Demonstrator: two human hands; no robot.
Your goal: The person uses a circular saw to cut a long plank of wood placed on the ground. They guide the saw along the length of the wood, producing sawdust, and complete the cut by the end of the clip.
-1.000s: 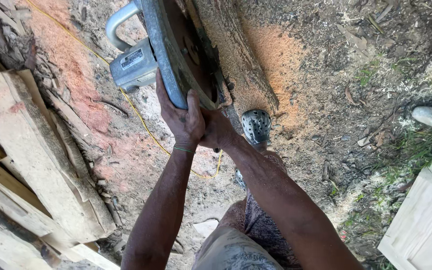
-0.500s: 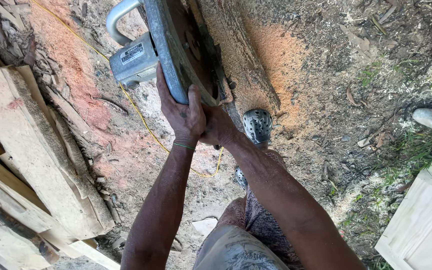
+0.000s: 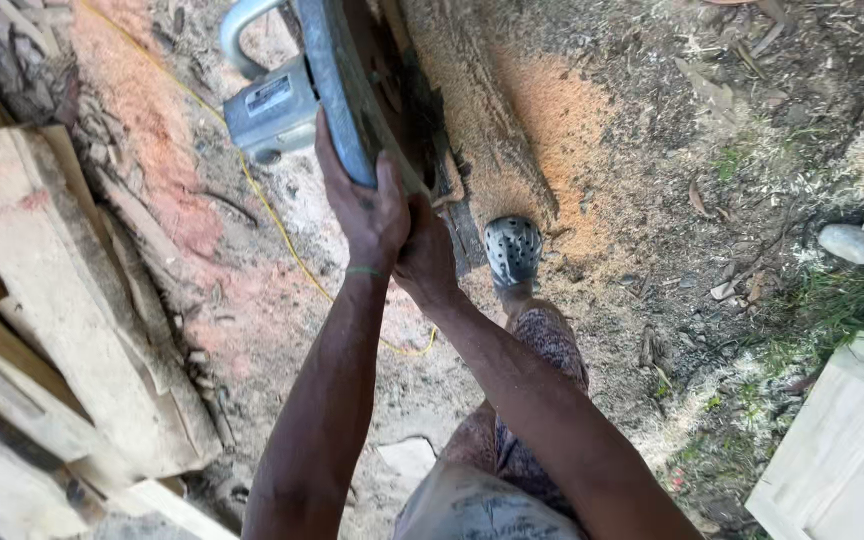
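Ground (image 3: 652,200) strewn with orange sawdust, a sign of much cutting already done. Log (image 3: 472,130) lying along the ground near the top edge, not yet cut through as far as could be seen. Rough planks (image 3: 42,300) stacked at the left edge, pale board (image 3: 842,450) at the bottom right corner. Chainsaw (image 3: 282,100) tilted beside the log, grey bar (image 3: 337,90) clamped in left hand (image 3: 372,205); right hand (image 3: 427,255) pressed close behind, grip hidden, not possible to tell. Perforated shoe (image 3: 512,250) braced at the log's end.
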